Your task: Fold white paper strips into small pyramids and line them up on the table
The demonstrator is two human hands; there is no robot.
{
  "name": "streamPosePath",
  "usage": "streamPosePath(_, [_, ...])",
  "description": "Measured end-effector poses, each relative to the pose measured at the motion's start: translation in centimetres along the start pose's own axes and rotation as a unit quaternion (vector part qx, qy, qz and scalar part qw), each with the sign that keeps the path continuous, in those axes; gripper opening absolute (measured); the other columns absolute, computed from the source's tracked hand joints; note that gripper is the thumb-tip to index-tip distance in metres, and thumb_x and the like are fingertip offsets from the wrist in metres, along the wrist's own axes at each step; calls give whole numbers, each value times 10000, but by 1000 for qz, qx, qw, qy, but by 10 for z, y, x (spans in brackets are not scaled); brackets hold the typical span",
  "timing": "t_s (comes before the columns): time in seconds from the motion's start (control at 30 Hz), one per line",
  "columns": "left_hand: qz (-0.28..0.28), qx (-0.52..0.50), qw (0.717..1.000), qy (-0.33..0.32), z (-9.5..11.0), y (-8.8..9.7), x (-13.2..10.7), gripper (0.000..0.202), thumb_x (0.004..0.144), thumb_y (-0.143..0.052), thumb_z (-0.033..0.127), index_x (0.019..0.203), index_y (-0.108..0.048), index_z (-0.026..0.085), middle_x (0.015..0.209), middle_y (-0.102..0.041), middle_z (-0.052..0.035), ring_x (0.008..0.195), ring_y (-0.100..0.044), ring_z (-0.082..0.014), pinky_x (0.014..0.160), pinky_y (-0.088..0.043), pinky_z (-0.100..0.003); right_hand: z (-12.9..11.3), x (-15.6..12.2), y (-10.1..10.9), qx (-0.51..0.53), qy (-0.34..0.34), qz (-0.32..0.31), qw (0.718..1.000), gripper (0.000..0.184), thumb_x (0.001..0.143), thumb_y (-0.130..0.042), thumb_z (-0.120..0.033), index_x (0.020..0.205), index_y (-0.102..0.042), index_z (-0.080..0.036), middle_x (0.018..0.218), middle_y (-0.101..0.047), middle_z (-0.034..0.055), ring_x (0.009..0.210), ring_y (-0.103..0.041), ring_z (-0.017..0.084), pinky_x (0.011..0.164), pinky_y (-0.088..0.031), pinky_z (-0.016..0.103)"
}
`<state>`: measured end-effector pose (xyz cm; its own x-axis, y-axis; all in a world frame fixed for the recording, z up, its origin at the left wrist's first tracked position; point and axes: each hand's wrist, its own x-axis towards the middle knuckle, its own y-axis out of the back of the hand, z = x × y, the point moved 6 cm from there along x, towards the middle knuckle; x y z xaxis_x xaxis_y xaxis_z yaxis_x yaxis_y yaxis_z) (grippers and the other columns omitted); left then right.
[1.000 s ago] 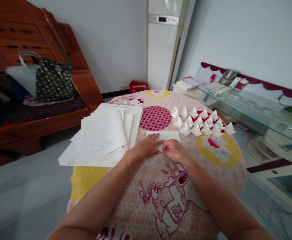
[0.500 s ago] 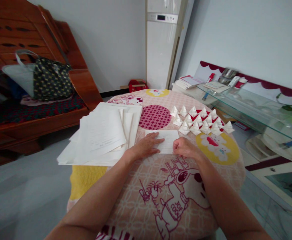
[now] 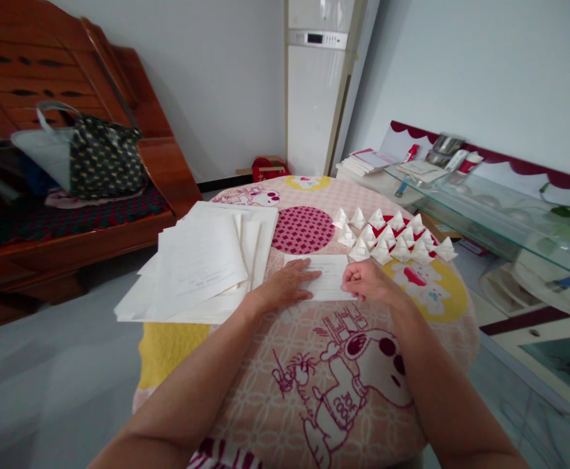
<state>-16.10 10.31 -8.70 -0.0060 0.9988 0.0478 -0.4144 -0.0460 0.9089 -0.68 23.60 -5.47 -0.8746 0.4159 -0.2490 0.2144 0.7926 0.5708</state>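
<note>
A small white sheet of paper [image 3: 331,277] with faint print lies flat on the patterned tablecloth in front of me. My left hand [image 3: 290,284] rests on its left part, palm down with the fingers stretched out. At the right edge of the sheet, my right hand [image 3: 364,280] is closed, thumb and curled fingers pinched on the paper's edge. Beyond that hand stand several folded white paper shapes [image 3: 387,236] with pointed tops, set in rows. To the left of my left hand lies a loose stack of white printed sheets [image 3: 201,257].
The round table has a pink cloth [image 3: 275,378] with cartoon prints. On the right is a glass-topped cabinet [image 3: 499,215] bearing cups, tins and papers. A wooden bench [image 3: 162,169] with a dark patterned bag [image 3: 103,156] stands at the left, and a tall white air conditioner [image 3: 314,98] behind.
My right hand has shifted slightly to the right along the sheet's right side, and its fingers have turned. My left hand stays in place on the paper.
</note>
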Motion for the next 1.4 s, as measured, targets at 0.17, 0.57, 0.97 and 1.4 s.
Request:
streamPosePath(0.17, [-6, 4, 1000, 23, 7, 4, -1, 610, 905, -689, 366, 1487, -532, 273, 1626, -400, -109, 1493, -371, -337, 1232, -337, -501, -10, 13, -33, -12, -3, 9, 1000, 59, 753, -632, -120, 726, -613, -169, 544, -581, -45, 443, -504, 81, 463, -341, 199])
streamPosePath(0.57, [12, 64, 993, 97, 27, 5, 1, 755, 858, -698, 442, 1525, -461, 178, 1633, -357, -177, 1488, -375, -352, 1224, -344, -476, -20, 12, -36, -123, 8, 53, 991, 98, 712, -735, -111, 681, -657, -161, 632, -639, -8, 631, -565, 129, 586, -349, 240])
streamPosePath(0.97, [-49, -9, 997, 59, -12, 6, -12, 845, 801, -744, 367, 1559, -393, 241, 1691, -246, -136, 1553, -224, -359, 1253, -235, -521, -20, 11, -35, -122, 6, 52, 991, 93, 698, -755, -138, 685, -666, -159, 623, -623, -14, 626, -549, 125, 593, -352, 238])
streamPosePath(1.4, [-105, -11, 994, 30, -31, 14, -27, 935, 789, -699, 183, 1611, -268, 295, 1712, -171, -120, 1561, -232, -321, 1245, -270, -475, -16, 12, -35, -101, 14, 40, 994, 95, 680, -749, -116, 693, -663, -156, 629, -620, -24, 615, -546, 116, 595, -357, 230])
